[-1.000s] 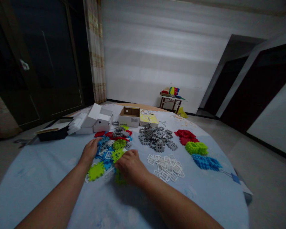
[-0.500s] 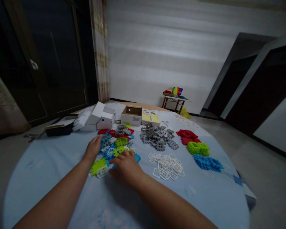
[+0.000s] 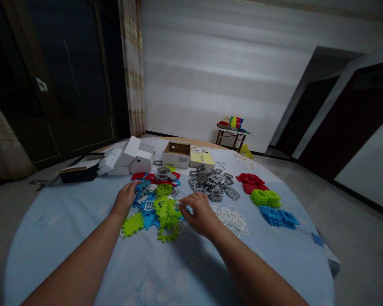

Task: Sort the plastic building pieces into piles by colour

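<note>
A mixed pile of interlocking plastic tiles (image 3: 153,208) in blue, lime green, red, grey and white lies left of centre on the table. My left hand (image 3: 126,198) rests against the pile's left edge, fingers stretched toward the blue pieces and holding nothing I can see. Over the pile's right side, my right hand (image 3: 198,210) pinches a white lattice window piece (image 3: 178,203), mostly seen edge-on. Lime green tiles (image 3: 167,214) lie just left of that hand. Partly behind its wrist is a heap of white window pieces (image 3: 231,219).
Grey tiles (image 3: 212,185) form a heap behind the white ones. At the right are red (image 3: 251,182), lime green (image 3: 265,198) and blue (image 3: 278,217) stacks. An open box (image 3: 176,160), a yellow box (image 3: 202,158), white boxes (image 3: 142,157) and a black tray (image 3: 81,172) line the back.
My right hand has moved right and lifted, now pinching a white window piece. Lime green tiles it covered are in sight. My left hand has stayed in place.
</note>
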A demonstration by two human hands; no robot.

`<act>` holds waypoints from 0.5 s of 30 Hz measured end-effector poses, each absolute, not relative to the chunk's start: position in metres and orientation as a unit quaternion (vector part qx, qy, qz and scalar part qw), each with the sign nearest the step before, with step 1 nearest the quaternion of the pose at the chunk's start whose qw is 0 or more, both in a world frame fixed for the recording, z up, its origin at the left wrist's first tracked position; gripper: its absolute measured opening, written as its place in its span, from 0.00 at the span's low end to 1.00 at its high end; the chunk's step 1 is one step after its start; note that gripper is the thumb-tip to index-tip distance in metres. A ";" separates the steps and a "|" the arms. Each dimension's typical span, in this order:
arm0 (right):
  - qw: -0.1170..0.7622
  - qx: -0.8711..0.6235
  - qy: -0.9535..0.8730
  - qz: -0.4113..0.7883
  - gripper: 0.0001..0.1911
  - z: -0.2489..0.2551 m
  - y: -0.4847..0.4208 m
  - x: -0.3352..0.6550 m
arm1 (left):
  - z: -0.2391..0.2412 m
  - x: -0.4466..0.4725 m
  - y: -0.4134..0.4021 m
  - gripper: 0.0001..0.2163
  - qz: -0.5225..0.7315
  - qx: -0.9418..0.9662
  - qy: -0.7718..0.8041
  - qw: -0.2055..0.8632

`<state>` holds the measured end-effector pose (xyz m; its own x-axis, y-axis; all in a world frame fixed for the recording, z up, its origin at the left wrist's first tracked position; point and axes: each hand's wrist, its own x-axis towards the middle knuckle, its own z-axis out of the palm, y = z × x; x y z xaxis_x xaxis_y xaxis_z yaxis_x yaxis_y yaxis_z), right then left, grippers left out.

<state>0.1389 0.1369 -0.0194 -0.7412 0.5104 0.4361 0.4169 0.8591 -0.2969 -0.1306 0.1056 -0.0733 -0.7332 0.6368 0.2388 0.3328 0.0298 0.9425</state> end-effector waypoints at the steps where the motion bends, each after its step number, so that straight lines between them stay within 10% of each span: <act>1: 0.274 -0.268 -0.919 0.086 0.09 -0.016 0.144 0.153 | -0.072 -0.130 0.105 0.17 0.607 0.342 0.706 0.126; 15: 0.270 -0.290 -0.916 0.067 0.11 -0.015 0.149 0.176 | -0.075 -0.135 0.107 0.16 0.674 0.292 0.658 0.166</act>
